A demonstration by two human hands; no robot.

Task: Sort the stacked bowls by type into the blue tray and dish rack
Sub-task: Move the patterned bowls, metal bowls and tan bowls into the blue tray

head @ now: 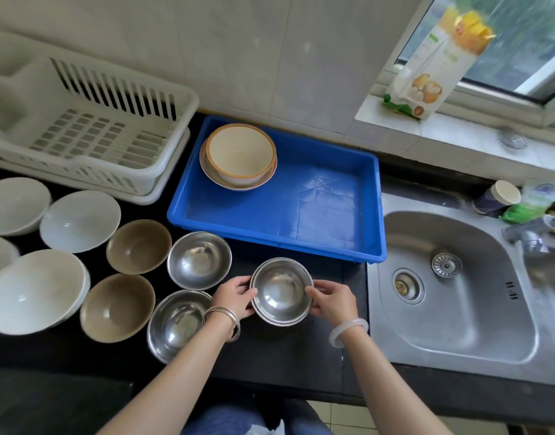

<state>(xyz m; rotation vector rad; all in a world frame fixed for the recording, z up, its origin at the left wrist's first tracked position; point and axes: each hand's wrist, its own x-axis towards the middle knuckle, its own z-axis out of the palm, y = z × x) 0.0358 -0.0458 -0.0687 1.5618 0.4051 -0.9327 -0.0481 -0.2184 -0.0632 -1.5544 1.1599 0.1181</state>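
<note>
Both hands are on a small stack of steel bowls (281, 291) at lower centre of the frame, just below the blue tray (317, 215). The left hand (235, 298) cups the stack's left rim and the right hand (332, 301) its right rim, fingers curled closed against the metal. The stack looks like two or three nested bowls; whether it rests on the dark worktop (285, 356) or is just lifted off it, I can't tell.

The sorting seems barely begun. Only the tray holds anything: a cream bowl with an orange rim (240, 152) nested in a wider one, in its upper left corner. The rack (91, 130) at upper left of the frame stands empty.

Much is left. Two more steel bowls (199, 260) sit left of the hands, two brown bowls (138, 246) beyond them, and several white bowls (80, 221) fill the left edge, the one at lower left seemingly stacked. The steel stack in hand appears to be next for placing.
</note>
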